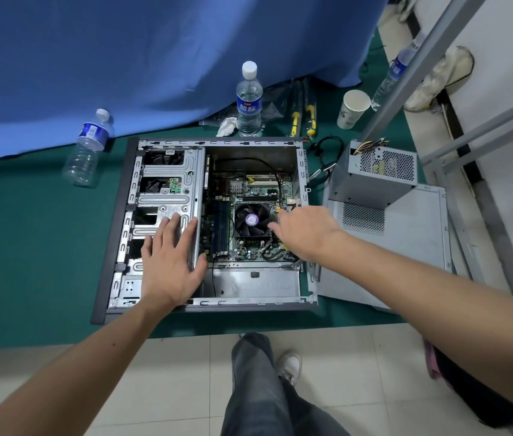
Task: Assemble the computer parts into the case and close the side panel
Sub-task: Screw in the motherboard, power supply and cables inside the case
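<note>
An open computer case [217, 302] lies on its side on a green mat. Inside it sit the motherboard [256, 190] and a black CPU fan [252, 220]. My left hand [170, 262] rests flat, fingers straight, on the metal drive cage [167, 174] at the case's left. My right hand [305, 232] hovers over the motherboard just right of the fan, its fingers pointing toward the fan and holding nothing that I can see. A grey power supply [374, 180] stands outside the case at the right, on the loose side panel [406, 234].
Two water bottles [248, 102] [88, 149] stand behind the case before a blue curtain [154, 58]. Yellow-handled tools [302, 111], a paper cup [352, 108] and a third bottle [393, 73] are at the back right. A metal rack frame [469, 121] rises on the right. My leg and shoe [267, 382] are on the tiled floor.
</note>
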Motion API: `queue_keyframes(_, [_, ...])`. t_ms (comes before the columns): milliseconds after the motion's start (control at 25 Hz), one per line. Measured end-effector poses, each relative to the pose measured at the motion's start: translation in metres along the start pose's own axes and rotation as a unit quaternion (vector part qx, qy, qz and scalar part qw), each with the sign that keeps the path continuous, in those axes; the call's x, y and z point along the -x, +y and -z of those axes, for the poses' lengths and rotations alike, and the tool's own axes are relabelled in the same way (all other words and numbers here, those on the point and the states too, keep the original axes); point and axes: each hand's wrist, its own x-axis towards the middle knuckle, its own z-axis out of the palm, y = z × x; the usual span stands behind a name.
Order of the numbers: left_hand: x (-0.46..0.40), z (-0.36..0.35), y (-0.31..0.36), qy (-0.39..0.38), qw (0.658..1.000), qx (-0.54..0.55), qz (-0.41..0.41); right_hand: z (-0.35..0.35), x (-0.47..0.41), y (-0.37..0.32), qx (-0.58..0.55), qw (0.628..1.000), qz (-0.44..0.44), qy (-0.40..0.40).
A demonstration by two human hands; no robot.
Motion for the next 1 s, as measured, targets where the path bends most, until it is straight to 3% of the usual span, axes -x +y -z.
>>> queue_keyframes(120, [0.0,0.0,0.0,-0.001,1.0,-0.002,0.0,0.008,0.004,-0.002,-0.008,0.997,0.024,-0.067])
queue_keyframes(240, [0.0,0.0,0.0,-0.002,1.0,-0.003,0.001,0.015,0.011,-0.006,0.018,0.996,0.074,-0.046])
queue_keyframes(400, [-0.001,0.0,0.0,-0.007,1.0,-0.001,0.002,0.005,0.01,0.001,0.011,1.0,0.013,0.02])
queue_keyframes(520, [0.0,0.001,0.0,-0.004,1.0,0.001,0.004,0.006,0.0,0.007,-0.002,0.999,-0.011,-0.044])
queue_keyframes(600, [-0.001,0.001,0.0,-0.003,1.0,0.007,0.004,0.01,-0.002,0.008,0.022,0.996,0.026,-0.08])
queue_keyframes(720, [-0.001,0.0,0.0,-0.002,1.0,0.008,0.003,0.01,0.003,0.006,0.039,0.991,0.118,-0.048])
queue_keyframes(880, [0.0,0.001,0.0,-0.006,1.0,0.002,0.005,0.001,0.009,0.002,0.031,0.999,0.036,0.022])
queue_keyframes(1000, [-0.001,0.001,0.001,-0.008,1.0,0.004,0.007,0.002,0.007,0.001,0.001,0.999,0.016,-0.037])
